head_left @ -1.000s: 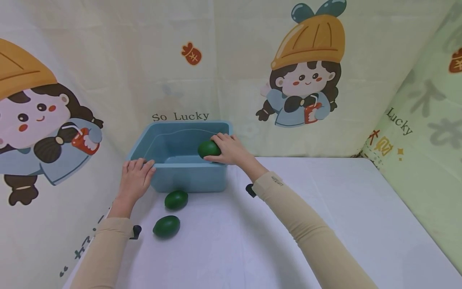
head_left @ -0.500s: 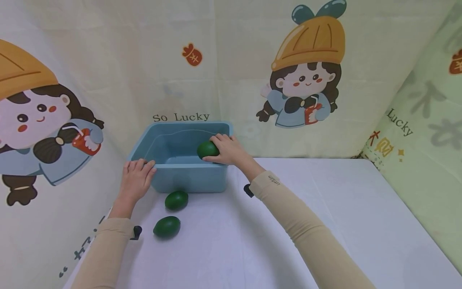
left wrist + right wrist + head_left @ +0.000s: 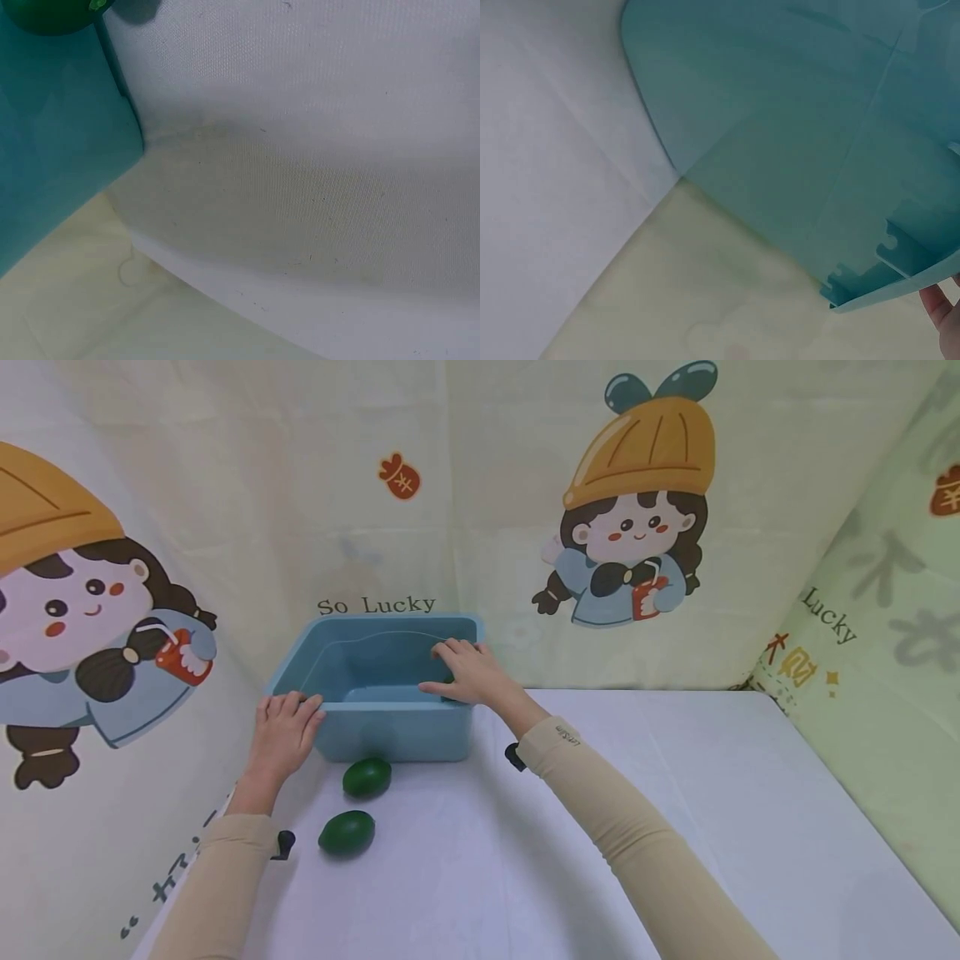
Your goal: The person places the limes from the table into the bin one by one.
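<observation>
right hand (image 3: 468,672), fingers and thumb spread, hangs over the blue bin's (image 3: 393,732) right end, a green sliver (image 3: 448,680) beside it; left hand (image 3: 281,735) grips the near left rim. 2 green fruits (image 3: 347,832) lie nearer on the desk (image 3: 570,827).

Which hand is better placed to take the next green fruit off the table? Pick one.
Probably the left hand: it rests on the blue bin's rim, close to both green fruits on the table. The right hand is over the bin's right end, farther from them.
</observation>
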`<state>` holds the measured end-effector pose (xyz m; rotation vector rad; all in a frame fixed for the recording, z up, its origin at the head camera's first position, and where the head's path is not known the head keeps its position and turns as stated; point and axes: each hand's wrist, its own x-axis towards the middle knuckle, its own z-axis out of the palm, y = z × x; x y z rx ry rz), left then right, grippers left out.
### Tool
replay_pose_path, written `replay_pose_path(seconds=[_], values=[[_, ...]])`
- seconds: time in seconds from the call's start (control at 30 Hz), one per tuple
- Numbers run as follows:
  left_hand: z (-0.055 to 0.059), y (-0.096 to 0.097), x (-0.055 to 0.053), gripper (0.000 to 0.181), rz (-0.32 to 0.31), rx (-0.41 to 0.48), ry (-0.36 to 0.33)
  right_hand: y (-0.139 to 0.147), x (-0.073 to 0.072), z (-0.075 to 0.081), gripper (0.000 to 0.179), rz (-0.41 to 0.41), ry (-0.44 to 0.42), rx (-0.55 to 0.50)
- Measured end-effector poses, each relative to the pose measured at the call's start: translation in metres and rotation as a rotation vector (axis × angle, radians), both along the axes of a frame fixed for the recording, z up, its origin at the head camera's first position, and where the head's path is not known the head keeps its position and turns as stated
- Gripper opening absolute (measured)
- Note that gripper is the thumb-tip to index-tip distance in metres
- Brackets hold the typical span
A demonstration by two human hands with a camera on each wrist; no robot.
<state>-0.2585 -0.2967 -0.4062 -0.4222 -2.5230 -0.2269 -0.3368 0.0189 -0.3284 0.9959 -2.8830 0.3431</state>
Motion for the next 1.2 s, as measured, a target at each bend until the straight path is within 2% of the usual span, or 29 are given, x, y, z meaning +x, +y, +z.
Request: replay_pose_path(seconds=[0.67, 0.97, 1.2], values=[[0.001, 0.0, 0.001, 0.036, -0.004, 0.005, -0.004, 0.001, 0.003, 0.0, 0.059, 0.024, 0.021, -0.004], [0.0, 0.0, 0.001, 0.045, -0.007, 0.01, 0.006, 0.002, 0.011, 0.001, 0.06, 0.053, 0.033, -0.041], [0.0, 0.001, 0.001, 0.042, -0.007, 0.019, 0.008, 0.003, 0.02, 0.001, 0.062, 0.06, 0.046, -0.063]])
